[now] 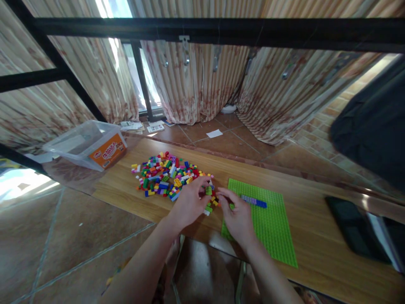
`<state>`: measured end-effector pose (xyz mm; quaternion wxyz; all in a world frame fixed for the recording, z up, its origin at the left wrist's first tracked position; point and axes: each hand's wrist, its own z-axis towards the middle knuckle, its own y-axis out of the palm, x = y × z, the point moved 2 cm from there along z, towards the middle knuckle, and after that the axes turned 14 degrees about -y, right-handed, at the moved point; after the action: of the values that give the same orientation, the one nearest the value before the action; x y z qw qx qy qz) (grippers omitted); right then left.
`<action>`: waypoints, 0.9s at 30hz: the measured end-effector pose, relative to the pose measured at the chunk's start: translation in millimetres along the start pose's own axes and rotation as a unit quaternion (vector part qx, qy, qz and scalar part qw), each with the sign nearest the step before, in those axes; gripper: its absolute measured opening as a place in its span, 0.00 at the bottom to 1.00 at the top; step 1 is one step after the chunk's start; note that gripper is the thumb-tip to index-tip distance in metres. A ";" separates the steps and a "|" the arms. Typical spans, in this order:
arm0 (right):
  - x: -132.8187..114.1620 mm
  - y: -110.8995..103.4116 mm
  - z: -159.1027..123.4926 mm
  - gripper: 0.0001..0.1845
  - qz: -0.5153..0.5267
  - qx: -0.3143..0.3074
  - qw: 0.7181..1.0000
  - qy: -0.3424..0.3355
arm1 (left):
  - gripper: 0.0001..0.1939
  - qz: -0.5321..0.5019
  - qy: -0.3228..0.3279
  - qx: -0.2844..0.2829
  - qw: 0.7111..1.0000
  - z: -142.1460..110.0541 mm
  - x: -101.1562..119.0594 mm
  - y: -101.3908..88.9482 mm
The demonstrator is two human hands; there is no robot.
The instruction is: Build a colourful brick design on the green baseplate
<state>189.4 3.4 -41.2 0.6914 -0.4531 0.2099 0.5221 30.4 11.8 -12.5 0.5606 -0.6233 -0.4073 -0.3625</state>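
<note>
My left hand (190, 202) curls over the right end of a pile of loose toy bricks (164, 179), thumb and fingers closed around a light green toy brick (208, 191). Close beside it, my right hand (238, 217) has thumb and forefinger drawn together above the left edge of a green baseplate (272, 228); whatever sits between those fingertips is too small to make out. Attached to the baseplate, just past my right knuckles, is a row of grey, lilac and blue bricks (255, 201). More green and white bricks lie below my left fingers.
The wooden bench (316, 236) runs across the view. At its left end stands a clear plastic tub (76, 143) with an orange label. A dark flat device (356, 228) lies at the right. Beyond are curtains (202, 80) and a black metal bar (221, 31).
</note>
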 end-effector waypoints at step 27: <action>26.7 -105.0 -40.0 0.17 -0.056 -0.043 0.983 0.168 | 0.25 0.150 0.067 -0.067 0.984 -12.0 10.2 54.1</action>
<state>302.3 -20.8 -38.8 0.6541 -0.5749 0.2745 0.4079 84.0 -1.3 -23.7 0.5922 -0.6874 -0.2451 -0.3416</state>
